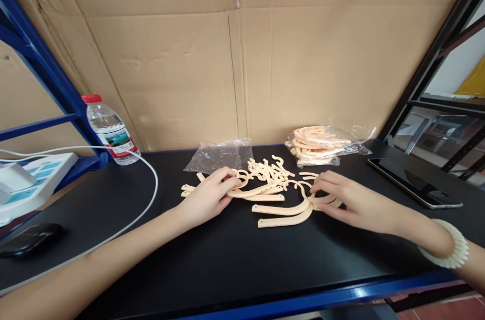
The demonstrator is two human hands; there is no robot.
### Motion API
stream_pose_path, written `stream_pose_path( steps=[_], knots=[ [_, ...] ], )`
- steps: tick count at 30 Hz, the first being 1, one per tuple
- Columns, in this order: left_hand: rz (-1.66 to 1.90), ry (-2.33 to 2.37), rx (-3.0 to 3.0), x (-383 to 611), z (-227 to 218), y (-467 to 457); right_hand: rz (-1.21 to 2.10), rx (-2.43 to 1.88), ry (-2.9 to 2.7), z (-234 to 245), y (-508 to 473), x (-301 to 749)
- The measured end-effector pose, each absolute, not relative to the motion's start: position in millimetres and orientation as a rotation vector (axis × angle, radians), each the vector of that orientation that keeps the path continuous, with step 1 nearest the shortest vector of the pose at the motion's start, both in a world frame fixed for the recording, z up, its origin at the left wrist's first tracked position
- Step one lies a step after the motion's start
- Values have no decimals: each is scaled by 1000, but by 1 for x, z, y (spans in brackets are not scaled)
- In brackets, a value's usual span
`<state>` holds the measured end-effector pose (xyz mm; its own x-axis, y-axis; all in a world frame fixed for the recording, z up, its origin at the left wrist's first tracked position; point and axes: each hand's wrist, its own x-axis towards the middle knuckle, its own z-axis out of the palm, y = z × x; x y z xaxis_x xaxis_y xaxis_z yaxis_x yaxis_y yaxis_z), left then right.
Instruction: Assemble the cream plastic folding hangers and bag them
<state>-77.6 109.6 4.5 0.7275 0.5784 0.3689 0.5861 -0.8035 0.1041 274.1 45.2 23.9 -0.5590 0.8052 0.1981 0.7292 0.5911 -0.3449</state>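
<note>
My left hand (212,194) is closed, thumb and fingers pinching a beige plastic hanger piece (252,192) with a round loop near the fingertips. More straight-ended hanger arms (265,197) lie beneath and beside it. At the right, my right hand (344,199) closes its fingers on a beige folding hanger (293,207); two curved arms extend left from its joint, and a hook part rises behind it. The fingers cover some of its right side. Between the hands, toward the back, sits a loose pile of small beige hooks (269,171).
An opened clear plastic bag (215,156) lies behind the pile. A bagged stack of beige hanger parts (318,146) stands back right, near a phone (413,182). At left are a water bottle (113,130), white cable (155,183), power strip (41,178) and black mouse (32,239).
</note>
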Motion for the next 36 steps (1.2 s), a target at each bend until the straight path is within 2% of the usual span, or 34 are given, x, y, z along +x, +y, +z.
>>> stream_pose_path(
  steps=[6, 15, 25, 36],
  knots=[
    [-658, -912, -2906, -66, 16, 102, 171, -1225, -2393, 28, 103, 262],
    [-637, -1189, -2750, -33, 17, 81, 274, -1223, -2376, 2, 146, 238],
    [-718, -1201, -2754, -38, 6, 86, 707, -1239, -2011, 7, 141, 243],
    [-898, -1104, -2791, -45, 19, 77, 1158, -918, -1398, 26, 117, 242]
  ],
)
